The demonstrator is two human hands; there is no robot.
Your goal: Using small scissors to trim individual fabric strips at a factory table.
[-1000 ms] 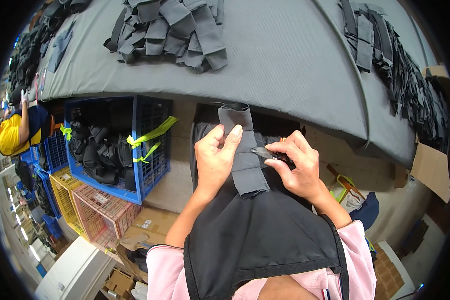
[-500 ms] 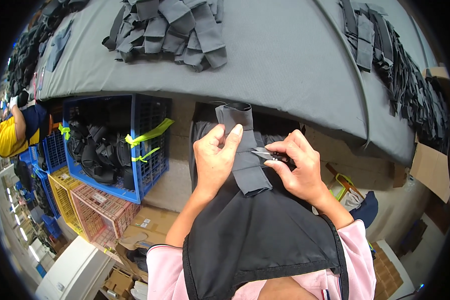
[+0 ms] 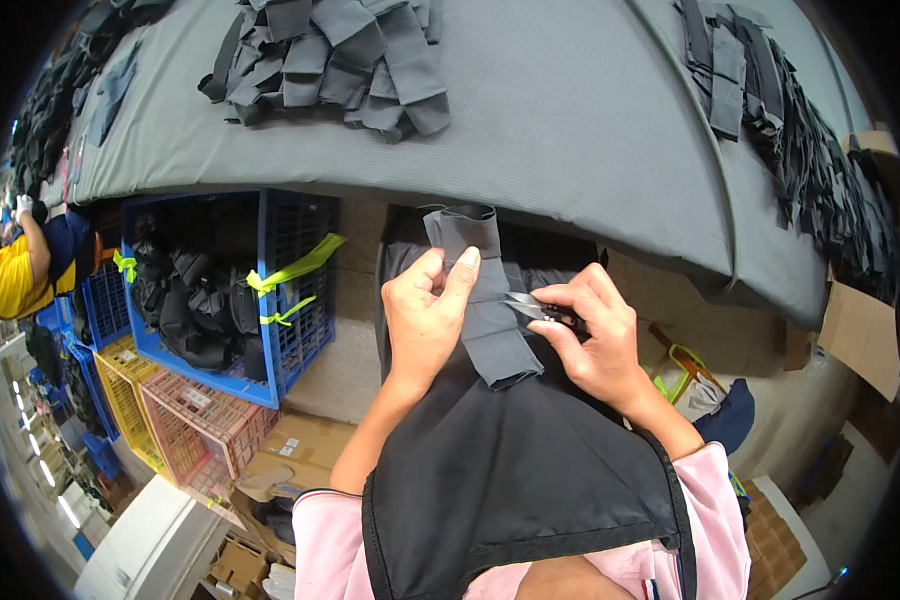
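My left hand (image 3: pixel 422 318) pinches a dark grey fabric strip (image 3: pixel 500 348) between thumb and fingers over my lap. The strip is folded over at its top, with frayed threads at its upper left, and its lower end hangs over my black apron (image 3: pixel 530 460). In my right hand (image 3: pixel 602 335) is a small pair of thread snips (image 3: pixel 526 307), gripped between thumb and fingers. Its metal blades point left and lie against the right edge of the strip, near its middle. Fingers hide most of the dark handle.
Ahead stretches a grey cloth-covered table (image 3: pixel 550 150), with a pile of grey fabric pieces (image 3: pixel 340 60) and more strips (image 3: pixel 820 170) at right. A blue crate (image 3: pixel 270 300) of black items stands left, near a pink crate (image 3: pixel 210 420). A person in yellow (image 3: pixel 15 280) is far left.
Both hands keep nearly the same place, the left still pinching the strip and the snips still at its right edge. The view has shifted very slightly.
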